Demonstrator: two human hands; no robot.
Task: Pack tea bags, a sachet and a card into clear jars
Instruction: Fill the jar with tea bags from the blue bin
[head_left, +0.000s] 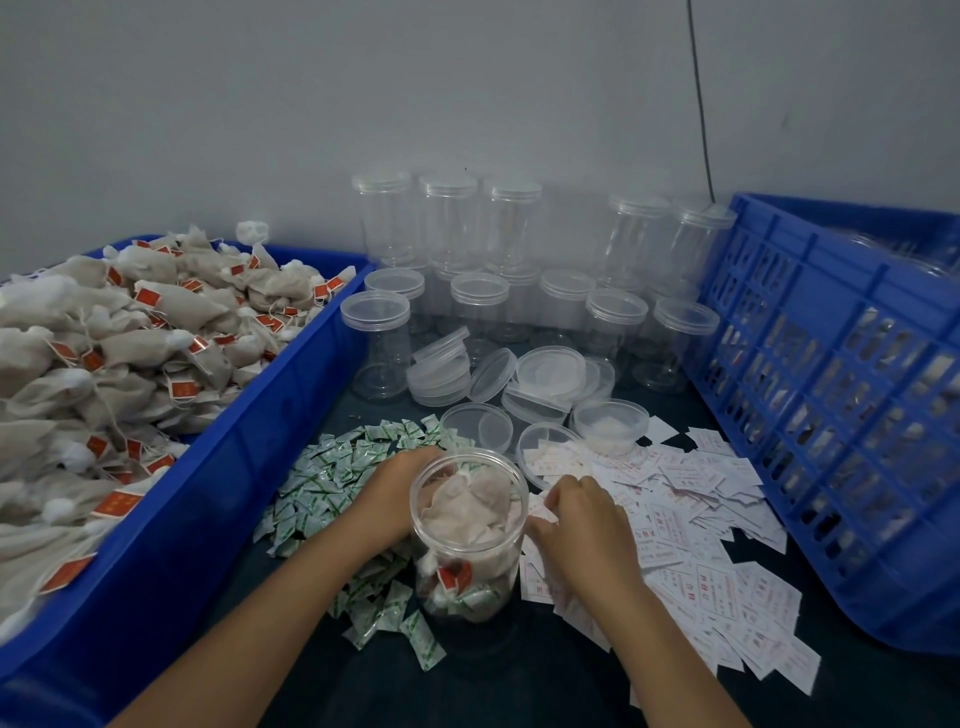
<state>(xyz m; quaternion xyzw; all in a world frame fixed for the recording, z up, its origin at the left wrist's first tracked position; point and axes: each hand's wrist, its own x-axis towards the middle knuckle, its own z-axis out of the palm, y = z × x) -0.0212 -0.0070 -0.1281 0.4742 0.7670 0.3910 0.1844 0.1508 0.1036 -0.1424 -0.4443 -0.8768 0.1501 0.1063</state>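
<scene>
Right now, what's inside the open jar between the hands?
The jar holds pale tea bags, a red tag and a green-and-white sachet near the bottom. The bags fill the middle, so anything behind them is hidden.

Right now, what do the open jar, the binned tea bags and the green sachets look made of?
Open jar: clear glossy plastic, likely; contents show through. Tea bags: matte off-white fabric, woven or non-woven unclear; soft creases. Green sachets: white film or coated paper, slight sheen; cannot tell which.
</scene>
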